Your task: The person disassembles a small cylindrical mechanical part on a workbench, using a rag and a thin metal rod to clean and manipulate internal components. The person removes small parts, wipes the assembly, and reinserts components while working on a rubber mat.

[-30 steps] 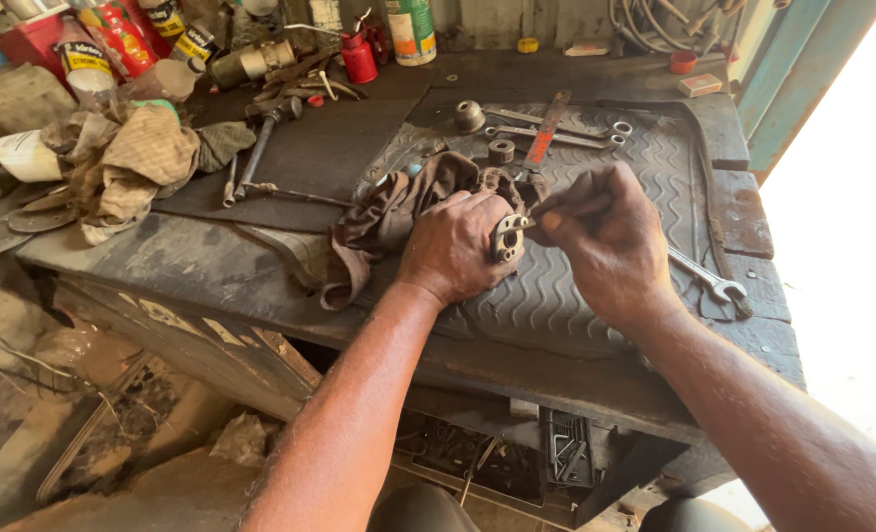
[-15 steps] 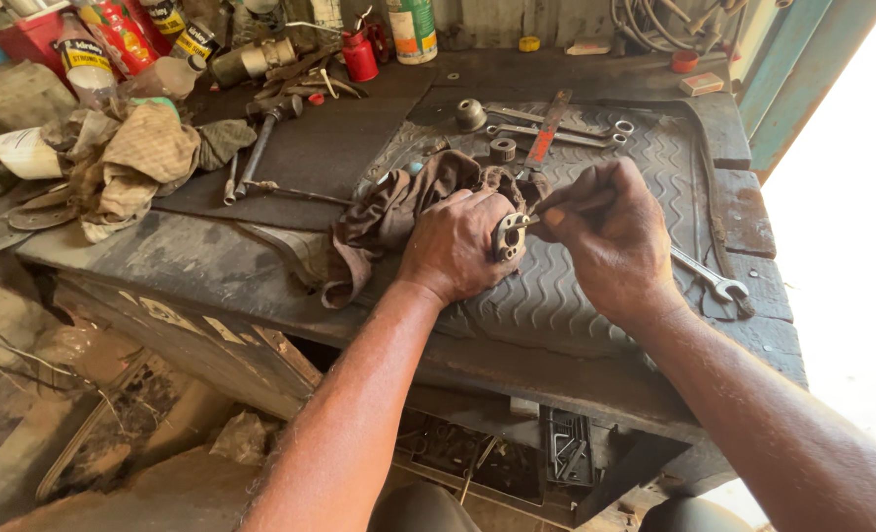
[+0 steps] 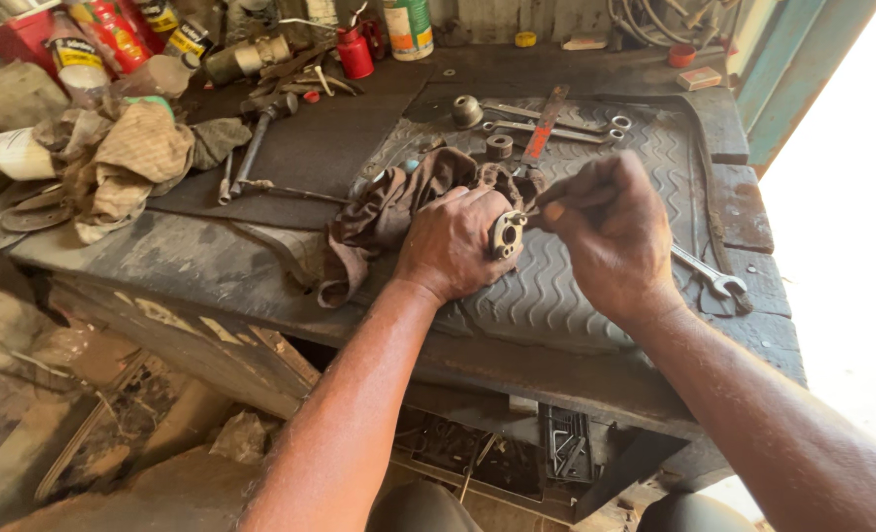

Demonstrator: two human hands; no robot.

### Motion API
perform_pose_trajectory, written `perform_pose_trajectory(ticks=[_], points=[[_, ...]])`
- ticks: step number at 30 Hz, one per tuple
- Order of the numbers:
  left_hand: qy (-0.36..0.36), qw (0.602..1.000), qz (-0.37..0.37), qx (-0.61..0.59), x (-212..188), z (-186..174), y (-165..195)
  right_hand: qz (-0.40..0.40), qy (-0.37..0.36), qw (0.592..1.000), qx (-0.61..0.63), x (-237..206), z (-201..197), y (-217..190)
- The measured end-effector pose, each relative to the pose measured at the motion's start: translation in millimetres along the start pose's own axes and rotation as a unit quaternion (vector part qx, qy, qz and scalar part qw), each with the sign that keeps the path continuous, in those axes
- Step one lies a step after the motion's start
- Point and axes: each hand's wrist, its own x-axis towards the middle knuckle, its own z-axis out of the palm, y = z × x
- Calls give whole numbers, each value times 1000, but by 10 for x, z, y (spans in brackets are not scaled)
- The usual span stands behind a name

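Note:
My left hand (image 3: 454, 244) grips a small round metal part with a centre hole (image 3: 506, 234) over a ribbed black rubber mat (image 3: 556, 296). My right hand (image 3: 607, 229) is pinched at the part's right side, its fingertips touching it; whatever thin thing sits between those fingers is too small to make out. A greasy brown rag (image 3: 389, 212) lies bunched under and behind my left hand.
The dark wooden workbench (image 3: 192, 266) carries spanners (image 3: 713, 281), metal rings and sockets (image 3: 467, 110), a red-handled tool (image 3: 541, 128), a hammer-like tool (image 3: 256, 148), rags (image 3: 128, 158), cans and bottles (image 3: 408, 25) at the back. Rubble lies on the floor at left.
Both hands stay together on the small metal part; my right fingers shift slightly at it. Nothing else has moved.

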Motion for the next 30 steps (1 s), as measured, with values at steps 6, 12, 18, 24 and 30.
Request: perform_pose_trajectory(ticks=[6, 12, 18, 24, 30], points=[[11, 1000, 9, 5, 11, 3, -2, 5, 34, 990, -139, -12, 14, -91], [-8, 998, -48, -40, 9, 5, 12, -2, 1, 986, -164, -31, 66, -168], [12, 999, -18, -24, 11, 25, 5, -14, -38, 980, -195, -83, 55, -227], [-7, 998, -45, -31, 17, 11, 25, -31, -34, 971, -235, -109, 107, -233], [-28, 997, -71, -31, 29, -6, 43, -36, -25, 977, -209, -91, 107, -251]])
